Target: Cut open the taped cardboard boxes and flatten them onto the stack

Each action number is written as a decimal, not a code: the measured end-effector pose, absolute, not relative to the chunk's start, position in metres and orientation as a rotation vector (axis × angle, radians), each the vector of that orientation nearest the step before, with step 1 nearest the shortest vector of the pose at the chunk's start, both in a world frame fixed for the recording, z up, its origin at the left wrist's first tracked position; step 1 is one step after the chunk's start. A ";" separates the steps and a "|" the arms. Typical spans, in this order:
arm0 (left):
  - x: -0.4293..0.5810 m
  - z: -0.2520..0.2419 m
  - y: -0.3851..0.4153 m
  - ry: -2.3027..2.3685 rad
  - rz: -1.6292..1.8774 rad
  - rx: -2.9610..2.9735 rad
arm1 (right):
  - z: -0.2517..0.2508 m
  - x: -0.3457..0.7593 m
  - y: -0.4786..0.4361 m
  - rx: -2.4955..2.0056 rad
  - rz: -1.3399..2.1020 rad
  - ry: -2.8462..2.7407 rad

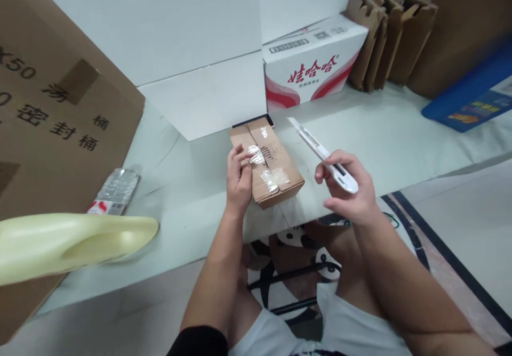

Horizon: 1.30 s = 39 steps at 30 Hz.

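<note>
A small brown cardboard box (280, 160) lies on the pale table, with clear tape across its top flaps. My left hand (239, 180) holds the box at its left side, fingers bent over the top edge. To the right of the box, my right hand (352, 185) grips a white utility knife (326, 156) between thumb and fingers. The knife's blade end points up and left, apart from the box. A dark-rimmed object (253, 121) shows just behind the box, mostly hidden.
White panels (208, 89) rise behind the box. A white and red carton (312, 73) and folded cardboard (376, 41) stand at the back right, near a blue container (472, 100). On the left are a large carton (60, 100), a plastic-wrapped packet (118, 188) and a pale yellow object (80, 239).
</note>
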<state>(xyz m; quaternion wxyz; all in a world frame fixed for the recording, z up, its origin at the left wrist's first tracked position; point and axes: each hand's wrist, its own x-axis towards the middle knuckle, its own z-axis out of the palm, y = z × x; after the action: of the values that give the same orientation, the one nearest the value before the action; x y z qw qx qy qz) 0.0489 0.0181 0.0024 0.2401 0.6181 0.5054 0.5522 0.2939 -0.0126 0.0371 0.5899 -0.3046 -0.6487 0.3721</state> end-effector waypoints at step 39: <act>0.071 -0.004 0.011 1.384 1.447 1.689 | 0.089 0.258 -0.062 -1.096 0.367 -1.851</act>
<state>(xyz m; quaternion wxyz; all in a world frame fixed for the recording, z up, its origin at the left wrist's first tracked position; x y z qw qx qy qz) 0.0710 0.0109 -0.0040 0.2583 0.6229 0.5103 0.5336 0.2577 -0.0615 0.0893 0.4617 -0.4454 -0.7524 0.1493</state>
